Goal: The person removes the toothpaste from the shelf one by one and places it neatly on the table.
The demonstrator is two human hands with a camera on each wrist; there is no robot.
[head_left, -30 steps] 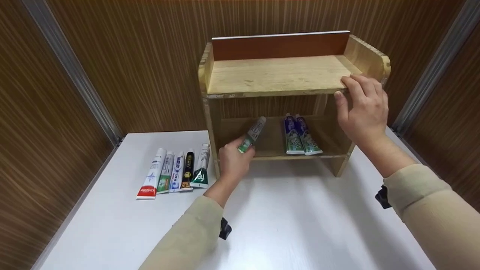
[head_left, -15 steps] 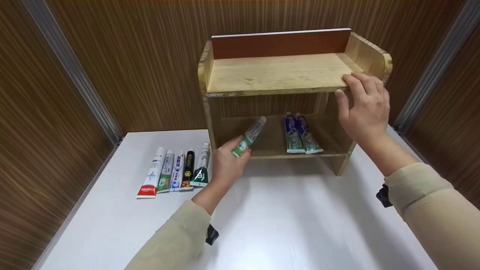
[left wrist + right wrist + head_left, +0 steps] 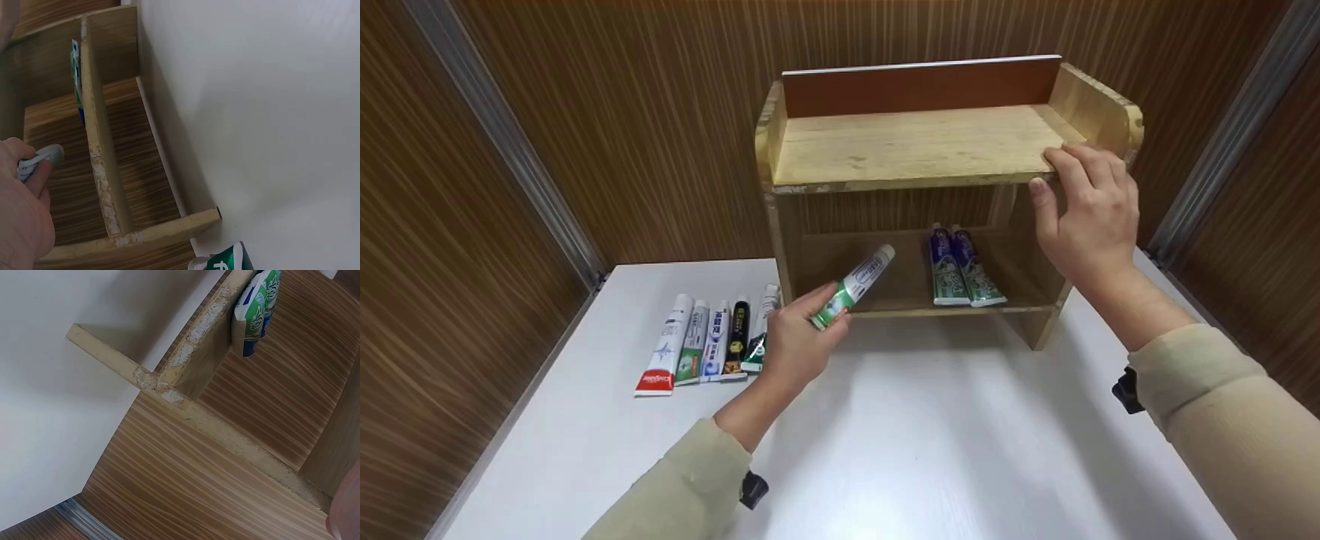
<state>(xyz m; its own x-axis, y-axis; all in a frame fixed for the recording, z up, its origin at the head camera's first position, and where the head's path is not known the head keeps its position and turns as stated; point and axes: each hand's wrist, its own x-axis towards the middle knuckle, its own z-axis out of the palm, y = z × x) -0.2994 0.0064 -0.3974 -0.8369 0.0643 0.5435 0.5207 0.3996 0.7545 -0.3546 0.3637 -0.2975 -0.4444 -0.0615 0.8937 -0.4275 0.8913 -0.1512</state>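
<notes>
My left hand pinches a white and green toothpaste tube by its green end, the capped end pointing up and right, in front of the lower shelf's left part. In the left wrist view the same tube pokes out between thumb and fingers. My right hand rests on the front right edge of the wooden rack's top board, fingertips on top and thumb at the front. Two purple and green toothpaste tubes lie side by side on the lower shelf, right of the held tube.
Left of the rack, several toothpaste tubes lie in a row on the white table: a red and white Colgate tube, a black one and others. My left hand partly covers a dark green one. Wood-grain panels enclose the table.
My left hand has moved left and toward me with the held tube, drawing it forward from the lower shelf. The right hand stays on the rack's edge.
</notes>
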